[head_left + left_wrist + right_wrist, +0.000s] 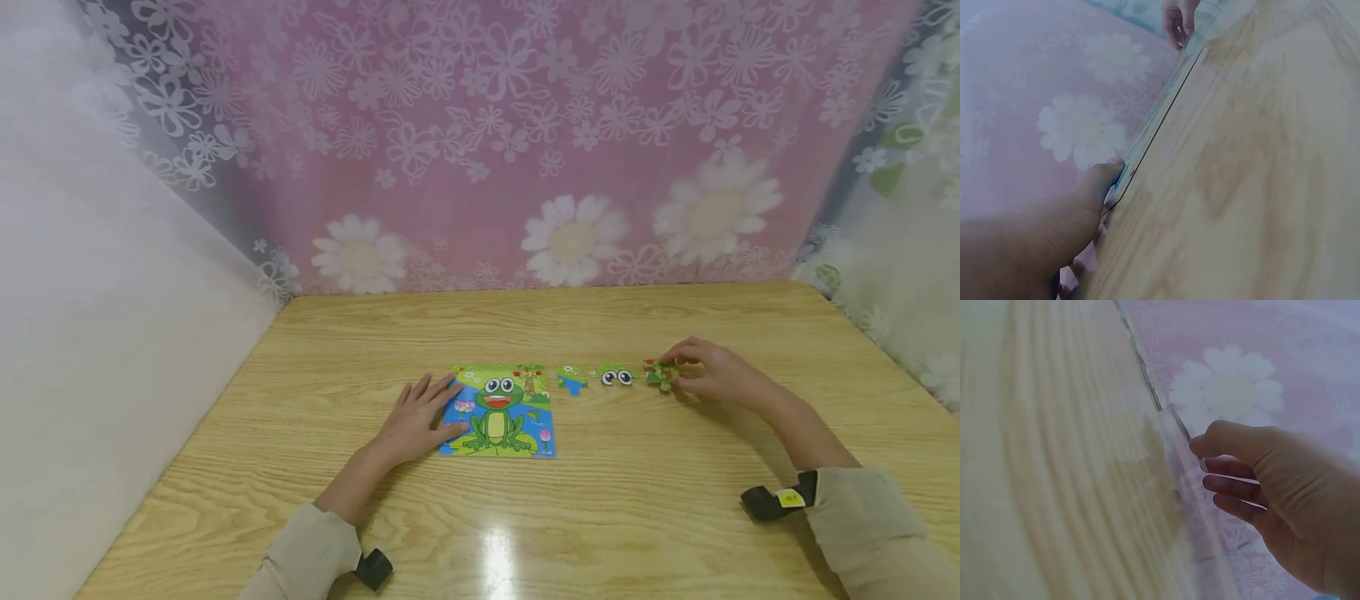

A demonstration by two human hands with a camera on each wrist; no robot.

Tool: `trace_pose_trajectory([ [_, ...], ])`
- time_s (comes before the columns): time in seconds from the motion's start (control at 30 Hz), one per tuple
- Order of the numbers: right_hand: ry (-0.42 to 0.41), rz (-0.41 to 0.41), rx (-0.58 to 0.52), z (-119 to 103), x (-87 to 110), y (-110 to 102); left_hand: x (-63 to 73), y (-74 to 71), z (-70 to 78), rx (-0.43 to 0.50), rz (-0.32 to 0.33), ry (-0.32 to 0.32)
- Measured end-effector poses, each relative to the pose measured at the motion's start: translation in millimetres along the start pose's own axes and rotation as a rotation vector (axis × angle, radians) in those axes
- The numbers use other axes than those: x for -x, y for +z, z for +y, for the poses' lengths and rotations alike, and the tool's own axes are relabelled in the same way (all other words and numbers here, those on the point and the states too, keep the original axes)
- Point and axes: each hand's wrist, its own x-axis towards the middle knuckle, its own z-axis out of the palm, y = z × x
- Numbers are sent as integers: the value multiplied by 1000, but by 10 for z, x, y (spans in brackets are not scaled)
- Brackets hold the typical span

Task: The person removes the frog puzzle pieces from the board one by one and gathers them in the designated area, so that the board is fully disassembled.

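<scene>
A square frog picture board [497,421] lies flat on the table. My left hand [416,421] rests on its left side with spread fingers; in the left wrist view the thumb [1107,172] lies at the board's edge. To the right of the board, a blue-and-green puzzle piece [572,380] and a puzzle piece with frog eyes [617,377] lie in a row. At that row's right end my right hand [712,375] pinches a green puzzle piece [660,377] between thumb and fingers. The right wrist view shows this piece [1182,427] edge-on, slightly tilted.
The wood-grain table [600,508] reaches back to a pink flowered curtain [480,150]. A white cloth [112,292] hangs at the left. Black wrist cameras, left [373,570] and right [765,503], sit by the sleeves.
</scene>
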Motion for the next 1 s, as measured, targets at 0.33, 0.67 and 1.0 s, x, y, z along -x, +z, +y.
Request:
trace_pose_trajectory([
  [0.33, -45, 1, 10, 75, -8, 84, 1, -19, 19, -3, -4, -4],
  [0.67, -57, -25, -26, 70, 0, 85, 2, -14, 9, 4, -2, 0],
  [1.0, -41, -37, -36, 67, -3, 79, 13, -8, 12, 0, -6, -9],
])
